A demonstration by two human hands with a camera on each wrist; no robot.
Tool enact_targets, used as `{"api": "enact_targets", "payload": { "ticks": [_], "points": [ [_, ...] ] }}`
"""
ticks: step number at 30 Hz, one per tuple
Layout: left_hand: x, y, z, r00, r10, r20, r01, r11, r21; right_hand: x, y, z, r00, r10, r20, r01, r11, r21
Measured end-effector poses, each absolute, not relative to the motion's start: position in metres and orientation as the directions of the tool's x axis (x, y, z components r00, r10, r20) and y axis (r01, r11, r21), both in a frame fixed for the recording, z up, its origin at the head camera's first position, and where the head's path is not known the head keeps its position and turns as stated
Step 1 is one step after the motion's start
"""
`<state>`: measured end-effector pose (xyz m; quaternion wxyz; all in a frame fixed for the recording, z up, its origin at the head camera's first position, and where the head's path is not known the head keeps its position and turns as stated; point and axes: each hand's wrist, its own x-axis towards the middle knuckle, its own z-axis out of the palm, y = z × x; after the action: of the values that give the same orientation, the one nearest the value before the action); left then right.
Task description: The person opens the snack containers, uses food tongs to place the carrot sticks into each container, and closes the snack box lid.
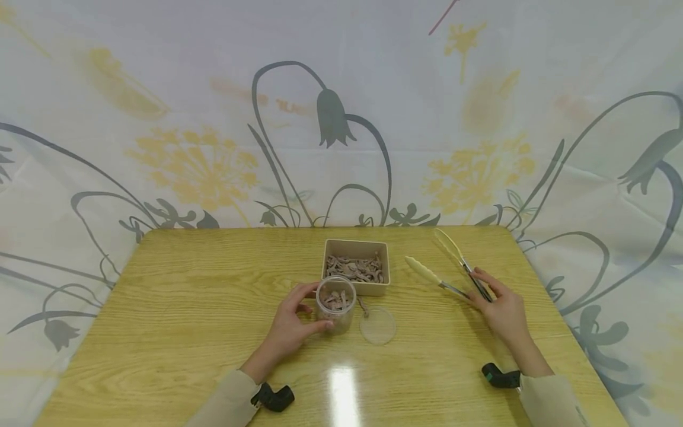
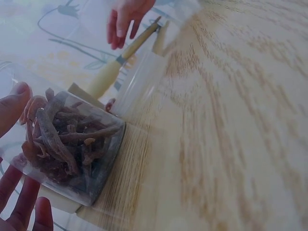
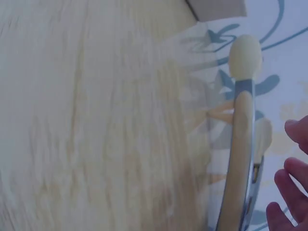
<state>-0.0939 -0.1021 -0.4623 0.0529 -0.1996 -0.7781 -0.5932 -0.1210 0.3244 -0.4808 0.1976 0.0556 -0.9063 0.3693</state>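
My left hand [image 1: 290,326] holds a clear jar [image 1: 342,321] at its side, thumb and fingers around it. In the left wrist view, brownish dried strips [image 2: 72,139] that look like jerky lie in the jar. The jar stands close in front of a beige rectangular box [image 1: 376,289], which holds more of these strips [image 1: 354,268]. My right hand [image 1: 507,314] is over the handle end of metal tongs [image 1: 453,290] with pale scalloped tips, their arms spread apart. In the right wrist view, its loosely bent fingers [image 3: 291,185] show beside the tongs, apart from them.
A clear round lid [image 1: 377,325] lies flat on the wooden table [image 1: 213,284], right of the jar. One loose strip [image 1: 364,306] is at the lid's upper left edge. Behind the table hangs a flower-printed cloth [image 1: 213,89].
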Motion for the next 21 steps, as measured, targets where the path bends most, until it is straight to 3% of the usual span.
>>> {"api": "enact_targets", "payload": {
  "ticks": [5,14,21],
  "points": [
    [-0.094,-0.102,-0.463,-0.913,0.251,0.322,0.377,0.219,0.900,-0.119,0.314,-0.472,-0.893,0.041,0.448,-0.326,0.628,-0.707],
    [-0.094,-0.102,-0.463,-0.912,0.252,0.322,0.377,0.209,0.903,-0.105,0.285,-0.463,-0.921,0.096,0.378,-0.291,0.475,-0.831],
    [-0.093,-0.103,-0.461,-0.914,0.256,0.316,0.371,0.205,0.906,-0.096,0.259,-0.474,-0.940,-0.016,0.340,-0.311,0.448,-0.838]
  ]
}}
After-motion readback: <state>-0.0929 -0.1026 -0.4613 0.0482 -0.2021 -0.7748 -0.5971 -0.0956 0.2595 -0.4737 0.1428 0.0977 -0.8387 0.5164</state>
